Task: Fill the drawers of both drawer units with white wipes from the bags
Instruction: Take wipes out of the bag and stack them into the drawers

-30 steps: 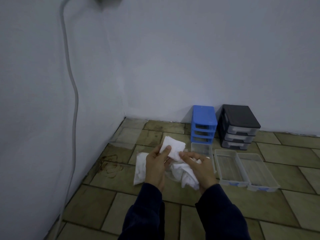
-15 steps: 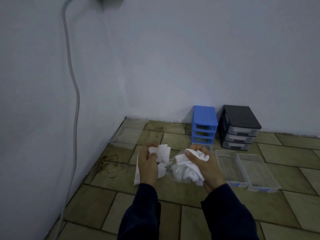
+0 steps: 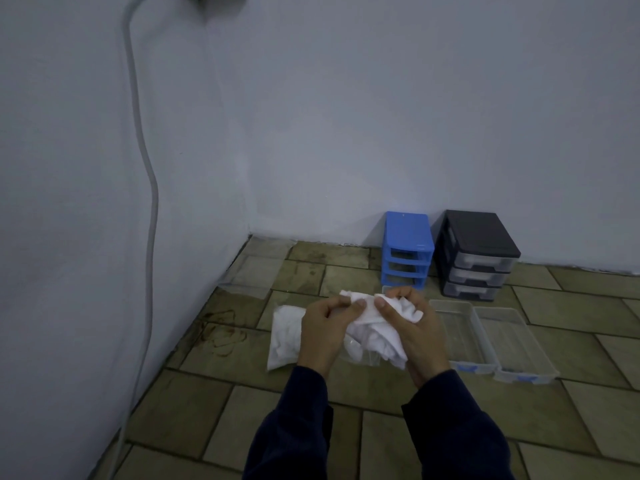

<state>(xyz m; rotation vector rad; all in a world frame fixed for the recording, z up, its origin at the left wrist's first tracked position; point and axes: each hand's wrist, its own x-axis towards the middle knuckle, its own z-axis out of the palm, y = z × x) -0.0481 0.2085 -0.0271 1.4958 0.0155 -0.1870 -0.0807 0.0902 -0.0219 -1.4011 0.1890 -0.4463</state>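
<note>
White crumpled wipes (image 3: 375, 327) fill our hands: our left hand (image 3: 323, 329) pinches one edge, our right hand (image 3: 414, 332) grasps the bunch. We hold them near the blue plastic drawer unit (image 3: 408, 249), whose clear drawers (image 3: 460, 336) lie out on the floor.

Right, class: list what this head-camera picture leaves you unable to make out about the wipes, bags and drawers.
- How many crumpled white wipes the left hand and right hand grip: bunched together, partly behind fingers.
- Most of the third clear plastic drawer: the hands cover it.
- Contents of the black three-drawer unit: its frosted fronts hide them.
- Extent of the white-filled clear bag on the floor: the left hand overlaps it.
</note>
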